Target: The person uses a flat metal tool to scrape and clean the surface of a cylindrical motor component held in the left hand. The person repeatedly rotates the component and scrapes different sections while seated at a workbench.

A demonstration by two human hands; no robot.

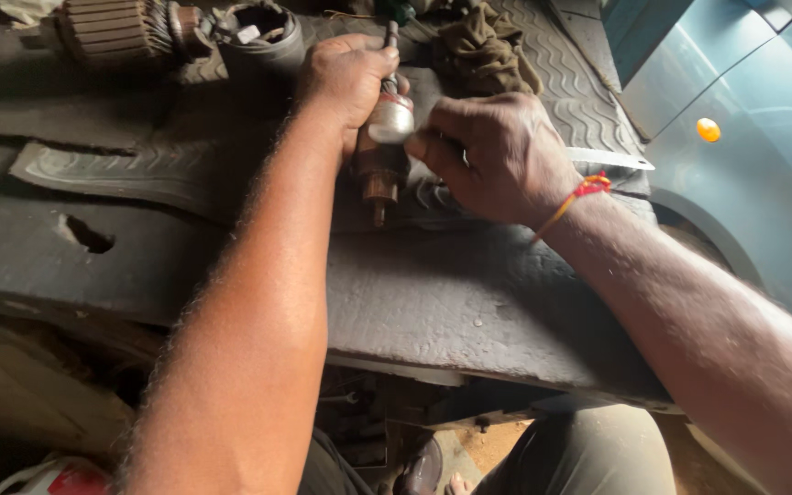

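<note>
My left hand (346, 78) grips a small motor armature (383, 160), a dark shaft with a shiny metal collar and a brown copper end, held lengthwise over the rubber mat (139, 170). My right hand (497, 156) is closed around a flat metal blade (611, 159) whose free end sticks out to the right past my wrist. The fingertips of that hand press against the shiny collar. A red and yellow thread is tied around my right wrist.
A larger ribbed armature (107, 29) and a dark cylindrical housing (258, 37) lie at the back left. A crumpled olive rag (483, 50) sits behind my hands. A blue-grey car body (744, 137) stands at the right. The worn workbench (469, 302) has a hole at left.
</note>
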